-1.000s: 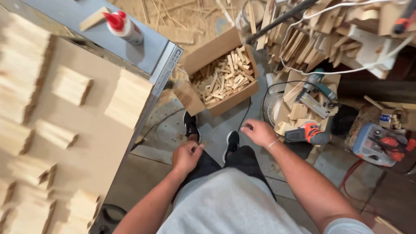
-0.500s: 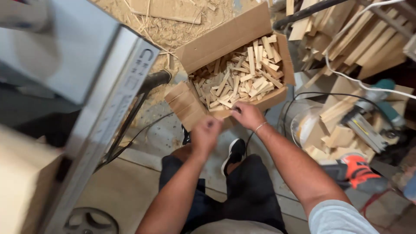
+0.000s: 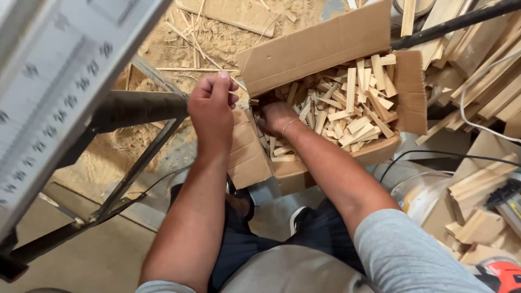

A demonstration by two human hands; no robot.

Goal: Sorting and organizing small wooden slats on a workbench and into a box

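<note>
Right hand [image 3: 275, 118] is reaching down into the cardboard box [image 3: 320, 46], at the near-left corner of its interior, and we observe its fingers buried among the small wooden offcuts [image 3: 353, 103]; whether they are closed on a piece we cannot tell, since the fingertips are hidden by the box wall and the wood. We note a thin bracelet [image 3: 289, 124] on that wrist. Left hand [image 3: 210, 111] is raised just outside the box, beside its left flap [image 3: 247, 149], with fingers curled in and thumb pressed to the fingertips; it appears pinched on something small, but we cannot make out any object in it.

We record the box standing on the floor in front of our feet, flaps open, its far flap upright and its right flap folded outward. The offcuts fill it in a loose, crossed heap, mostly short flat strips of pale wood.

To the left we see a dark metal tube [image 3: 138, 106] of a stand and a grey ruled rail [image 3: 59, 92] crossing the corner of the view. Sawdust [image 3: 184, 43] covers the floor beyond the box. To the right lie stacked wood strips [image 3: 483, 49], a white cable [image 3: 472, 116] and an orange power tool [image 3: 502, 274]
</note>
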